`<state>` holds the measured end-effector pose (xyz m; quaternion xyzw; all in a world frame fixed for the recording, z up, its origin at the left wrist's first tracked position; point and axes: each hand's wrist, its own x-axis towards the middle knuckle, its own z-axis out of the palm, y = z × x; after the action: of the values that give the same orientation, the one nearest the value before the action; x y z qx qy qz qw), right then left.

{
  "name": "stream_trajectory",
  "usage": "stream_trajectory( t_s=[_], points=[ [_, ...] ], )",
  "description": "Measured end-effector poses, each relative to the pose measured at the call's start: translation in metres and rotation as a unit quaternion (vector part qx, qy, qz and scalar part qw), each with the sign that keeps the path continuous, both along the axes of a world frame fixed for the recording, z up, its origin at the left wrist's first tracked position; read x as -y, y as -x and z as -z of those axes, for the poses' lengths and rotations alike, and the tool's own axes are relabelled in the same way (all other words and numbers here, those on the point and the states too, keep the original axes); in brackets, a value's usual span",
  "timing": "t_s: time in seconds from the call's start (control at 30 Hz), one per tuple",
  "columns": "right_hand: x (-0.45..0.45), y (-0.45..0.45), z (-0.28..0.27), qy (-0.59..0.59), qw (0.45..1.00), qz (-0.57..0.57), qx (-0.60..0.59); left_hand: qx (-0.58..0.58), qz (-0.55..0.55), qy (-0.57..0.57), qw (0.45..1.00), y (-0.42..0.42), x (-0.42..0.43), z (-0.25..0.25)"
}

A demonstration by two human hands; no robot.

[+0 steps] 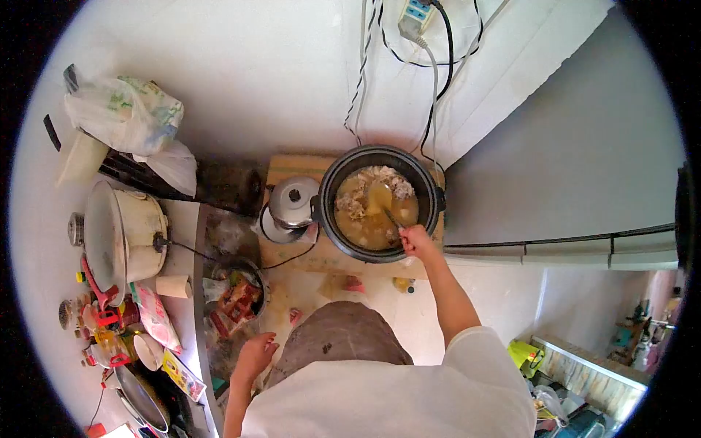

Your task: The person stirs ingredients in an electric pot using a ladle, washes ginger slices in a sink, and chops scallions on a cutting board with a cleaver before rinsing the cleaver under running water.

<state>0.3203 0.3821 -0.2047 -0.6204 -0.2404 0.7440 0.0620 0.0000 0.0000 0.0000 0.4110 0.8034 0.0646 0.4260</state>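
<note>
Ladle [390, 214] is grasped by its handle in the right hand [415, 240], its bowl dipped in the broth [358, 226] within the two-handled black pot [369, 253]; nothing is seen held by the left hand [255, 354], which is loosely relaxed. Broth could be slopped over the rim by a hasty stroke.

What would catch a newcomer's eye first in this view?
Probably the large black pot of brownish broth in the middle, where the right hand grips a ladle. Next, perhaps the pale cooker on the counter at picture left, and the bulging plastic bag above it in the image.
</note>
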Motion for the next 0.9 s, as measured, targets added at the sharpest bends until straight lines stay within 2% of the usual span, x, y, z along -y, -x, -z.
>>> stream_trajectory(
  t_s=[0.07,0.1,0.17,0.27,0.4,0.5,0.53,0.57,0.6,0.7,0.8,0.83,0.87,0.9],
  points=[
    [-0.013,0.001,-0.013,0.081,0.988,0.085,-0.102,0.010,-0.005,-0.009,1.000,0.002,0.001,0.005],
    [-0.021,0.033,-0.005,0.099,0.976,0.117,-0.152,-0.015,-0.002,-0.024,1.000,0.022,-0.003,-0.001],
    [-0.019,0.031,-0.005,0.146,0.951,0.190,-0.194,-0.006,0.005,-0.037,0.999,0.020,-0.003,-0.007],
    [0.006,0.013,-0.026,0.150,0.937,0.208,-0.239,-0.035,0.013,-0.048,0.998,0.010,0.000,-0.009],
    [0.028,0.004,-0.052,0.014,0.996,0.073,-0.056,-0.026,-0.001,-0.023,0.999,0.006,0.007,0.000],
    [0.017,-0.008,-0.011,-0.080,0.992,-0.054,0.084,-0.028,0.008,-0.016,0.999,0.004,0.005,-0.001],
    [0.019,-0.008,-0.004,-0.217,0.945,-0.152,0.190,-0.032,0.013,-0.017,0.999,0.002,0.003,-0.004],
    [0.022,-0.005,0.003,-0.344,0.860,-0.244,0.288,-0.036,0.019,-0.016,0.999,0.000,0.003,-0.006],
    [0.027,0.000,0.005,-0.457,0.739,-0.326,0.373,-0.032,0.017,-0.019,0.999,0.000,0.004,-0.006],
    [0.037,0.027,-0.034,-0.410,0.719,-0.377,0.416,-0.023,0.015,-0.027,0.999,-0.001,0.009,-0.002],
    [0.030,0.011,0.031,-0.375,0.811,-0.338,0.296,-0.023,0.010,-0.031,0.999,-0.002,0.015,0.003],
    [0.029,0.003,0.032,-0.269,0.904,-0.253,0.213,-0.023,0.007,-0.031,0.999,-0.003,0.017,0.005],
    [0.029,-0.005,0.034,-0.154,0.967,-0.159,0.123,-0.023,0.004,-0.030,0.999,-0.004,0.018,0.007],
    [0.029,-0.009,0.028,-0.035,0.997,-0.060,0.028,-0.024,0.012,-0.019,0.999,-0.004,0.017,0.006]
  ],
)
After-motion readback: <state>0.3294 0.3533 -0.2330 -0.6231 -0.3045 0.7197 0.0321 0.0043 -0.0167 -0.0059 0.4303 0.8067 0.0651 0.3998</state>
